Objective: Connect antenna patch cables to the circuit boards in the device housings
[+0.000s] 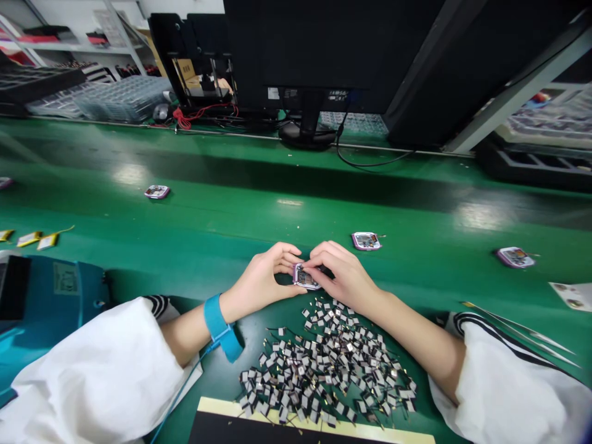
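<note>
Bench [222,216] surface, green and glossy, carries everything, and its far edge lies under a dark monitor [324,49] whose screen is cut off by the top of the view, only the stand resting on the bench. At the left edge a blue machine [46,302] shows only in part, its body cut off by the picture's side. Near the front edge, between the two forearms, lies a loose heap of small grey parts [324,364] with thin leads, too small to identify one by one, and a dark pad with a pale border at the very front edge is cropped below. Just beyond the heap, toward the middle of the bench, the left hand [263,280] and the right hand [345,277] meet, both curled with wrists resting low and fingertips pressed together around a small purple-rimmed module [305,277]; the left pinches its near-left side, while the right covers its right half, so what lies under those fingers is hidden. A blue wrist strap [217,324] wraps the left wrist. Similar modules lie apart: one [366,241] just beyond the right hand, one [515,257] toward the right edge, one [156,192] farther left. Tweezers [522,330] lie beside the right sleeve.
</note>
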### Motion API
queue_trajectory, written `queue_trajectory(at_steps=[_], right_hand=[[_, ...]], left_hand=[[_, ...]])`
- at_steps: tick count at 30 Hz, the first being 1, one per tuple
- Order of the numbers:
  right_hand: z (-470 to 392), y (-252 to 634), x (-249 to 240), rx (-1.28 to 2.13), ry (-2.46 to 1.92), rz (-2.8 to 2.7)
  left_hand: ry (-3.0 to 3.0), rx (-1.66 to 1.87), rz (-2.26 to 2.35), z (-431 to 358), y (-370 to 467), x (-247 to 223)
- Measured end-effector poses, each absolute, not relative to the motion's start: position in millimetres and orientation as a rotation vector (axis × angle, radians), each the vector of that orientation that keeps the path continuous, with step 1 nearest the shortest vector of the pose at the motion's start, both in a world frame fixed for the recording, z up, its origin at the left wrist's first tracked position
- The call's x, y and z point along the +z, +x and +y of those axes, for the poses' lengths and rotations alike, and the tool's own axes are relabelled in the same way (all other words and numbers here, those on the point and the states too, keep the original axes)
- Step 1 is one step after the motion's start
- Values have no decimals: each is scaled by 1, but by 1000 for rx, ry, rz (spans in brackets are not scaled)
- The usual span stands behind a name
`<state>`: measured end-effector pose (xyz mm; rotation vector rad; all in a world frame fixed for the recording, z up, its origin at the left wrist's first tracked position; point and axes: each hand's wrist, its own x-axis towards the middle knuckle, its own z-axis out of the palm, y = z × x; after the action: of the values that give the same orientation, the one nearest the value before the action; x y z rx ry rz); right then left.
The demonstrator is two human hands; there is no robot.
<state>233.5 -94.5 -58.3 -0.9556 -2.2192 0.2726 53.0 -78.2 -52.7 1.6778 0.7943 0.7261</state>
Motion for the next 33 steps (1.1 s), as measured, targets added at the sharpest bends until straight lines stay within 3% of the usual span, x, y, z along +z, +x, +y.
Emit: queue_trajectory(at_steps=[7, 23, 33], right_hand=[[-94, 226, -62, 457, -1091, -2069], [-94, 230, -62, 393, -1093, -2211], [-107, 227, -52, -174, -1038, -2392]], left_hand=[[1668, 687, 801, -79, 53, -53], [1535, 634, 834, -77, 54, -52], [1460, 676, 780, -81, 53, -55]])
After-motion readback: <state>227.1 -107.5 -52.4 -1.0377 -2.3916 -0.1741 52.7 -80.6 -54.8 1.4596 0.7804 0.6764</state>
